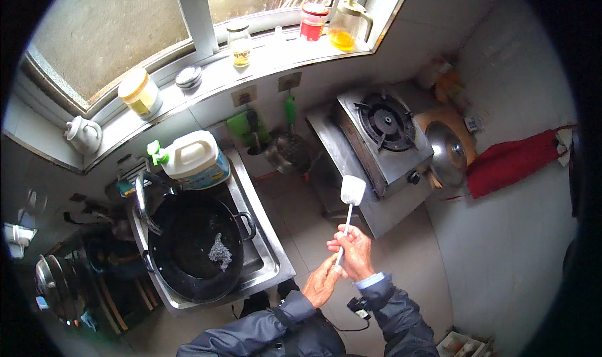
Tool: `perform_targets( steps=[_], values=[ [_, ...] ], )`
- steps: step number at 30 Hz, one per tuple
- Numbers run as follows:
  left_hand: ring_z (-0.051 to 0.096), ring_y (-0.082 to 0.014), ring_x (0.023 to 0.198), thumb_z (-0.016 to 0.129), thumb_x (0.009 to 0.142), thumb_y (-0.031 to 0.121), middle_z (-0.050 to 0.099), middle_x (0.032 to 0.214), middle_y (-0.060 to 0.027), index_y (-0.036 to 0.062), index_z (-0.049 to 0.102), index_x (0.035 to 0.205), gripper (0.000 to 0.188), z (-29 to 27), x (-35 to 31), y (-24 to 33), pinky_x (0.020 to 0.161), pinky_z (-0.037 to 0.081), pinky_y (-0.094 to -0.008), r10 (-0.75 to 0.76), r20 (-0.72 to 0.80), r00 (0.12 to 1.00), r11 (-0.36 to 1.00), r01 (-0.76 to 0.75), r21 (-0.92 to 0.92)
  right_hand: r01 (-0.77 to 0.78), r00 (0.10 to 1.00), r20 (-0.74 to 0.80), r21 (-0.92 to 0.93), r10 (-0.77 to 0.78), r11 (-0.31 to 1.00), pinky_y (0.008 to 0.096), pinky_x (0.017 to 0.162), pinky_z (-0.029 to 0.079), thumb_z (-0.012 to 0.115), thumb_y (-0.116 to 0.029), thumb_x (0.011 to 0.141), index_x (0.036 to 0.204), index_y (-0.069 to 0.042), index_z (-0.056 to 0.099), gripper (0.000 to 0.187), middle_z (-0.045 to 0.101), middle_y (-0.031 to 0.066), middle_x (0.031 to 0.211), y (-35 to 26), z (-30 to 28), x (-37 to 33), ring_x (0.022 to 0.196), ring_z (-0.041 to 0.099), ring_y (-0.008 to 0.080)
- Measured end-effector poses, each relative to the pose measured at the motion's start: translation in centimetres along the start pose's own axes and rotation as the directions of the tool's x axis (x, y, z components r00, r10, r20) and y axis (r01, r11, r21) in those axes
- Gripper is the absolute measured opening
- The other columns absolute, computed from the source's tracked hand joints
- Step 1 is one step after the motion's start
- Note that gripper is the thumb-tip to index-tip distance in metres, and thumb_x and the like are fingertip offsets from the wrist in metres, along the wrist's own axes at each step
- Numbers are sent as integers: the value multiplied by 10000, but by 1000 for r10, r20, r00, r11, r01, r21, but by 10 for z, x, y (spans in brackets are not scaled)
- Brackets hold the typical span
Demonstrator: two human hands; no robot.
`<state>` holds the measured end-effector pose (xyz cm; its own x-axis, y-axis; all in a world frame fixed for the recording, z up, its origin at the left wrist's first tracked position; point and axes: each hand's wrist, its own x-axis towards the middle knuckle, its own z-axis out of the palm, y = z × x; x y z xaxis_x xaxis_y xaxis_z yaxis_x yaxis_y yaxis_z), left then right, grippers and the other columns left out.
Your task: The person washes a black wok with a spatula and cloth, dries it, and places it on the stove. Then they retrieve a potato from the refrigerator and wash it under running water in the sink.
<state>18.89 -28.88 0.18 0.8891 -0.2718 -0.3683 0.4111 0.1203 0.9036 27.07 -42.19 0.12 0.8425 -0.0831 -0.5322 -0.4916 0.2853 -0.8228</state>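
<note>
In front of me I hold up a long thin white-handled tool with a blocky white head point(352, 189); whether the head is sponge or something harder I cannot make out. My right hand point(357, 253) has its fingers closed round the handle. Just below it, my left hand point(323, 282) grips the handle's lower end. To the left, a black two-handled wok point(182, 250) sits in the steel sink point(268, 263), with a grey wire scourer point(220, 252) lying inside it. The curved metal faucet point(143, 203) reaches over the wok's rim.
Behind the sink stands a white jug with a green cap point(191, 159). A gas burner point(387, 122) is at the right, beside a metal lid point(446, 153) and a hanging red cloth point(511, 164). Jars and an oil pitcher point(346, 28) line the windowsill. Stacked pots point(53, 282) are far left.
</note>
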Motion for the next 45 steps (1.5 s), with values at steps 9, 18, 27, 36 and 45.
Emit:
perform_targets(
  steps=[9,18,27,36,45],
  values=[
    [632,-93,901,600,1056,174,740,1087,-52,11,589,1410,389,-77,-41,-29,801,527,-263,-173,51,984,979,167,115,298,904,94,-839,-418,456,412,739,539,624,-178,964,1097,-41,735,220,720,151,880,-14,-70,130,787,701,269],
    [586,-60,735,612,1039,180,751,1038,-36,7,642,1337,345,-132,-101,-59,664,504,-232,-330,-176,927,943,330,-32,208,785,172,-978,-594,-8,487,846,531,578,-151,1001,1186,-80,684,225,682,122,1086,-10,-78,163,970,673,374],
    [636,-94,905,618,1037,206,741,1074,-57,48,645,1361,361,-135,-115,-56,778,510,-250,-331,-196,923,941,307,-142,277,666,289,-952,-688,-132,470,1071,446,601,49,847,1347,-39,616,508,626,157,1316,-9,-50,143,1240,571,363],
    [561,-54,686,618,1044,218,755,989,-36,44,709,1265,296,-191,-173,-53,642,508,-220,-328,-422,845,924,194,-329,942,336,935,-331,-110,57,398,713,587,691,16,883,1114,-29,723,237,687,160,930,-30,192,31,840,695,323],
    [615,-92,809,607,1040,183,728,1086,-72,15,606,1405,402,-314,-254,-59,700,524,-257,-2,-896,444,1000,-26,-15,970,210,692,-56,691,-239,490,762,595,643,-79,894,1212,-84,682,321,601,219,1171,134,323,12,906,712,414]
  ],
)
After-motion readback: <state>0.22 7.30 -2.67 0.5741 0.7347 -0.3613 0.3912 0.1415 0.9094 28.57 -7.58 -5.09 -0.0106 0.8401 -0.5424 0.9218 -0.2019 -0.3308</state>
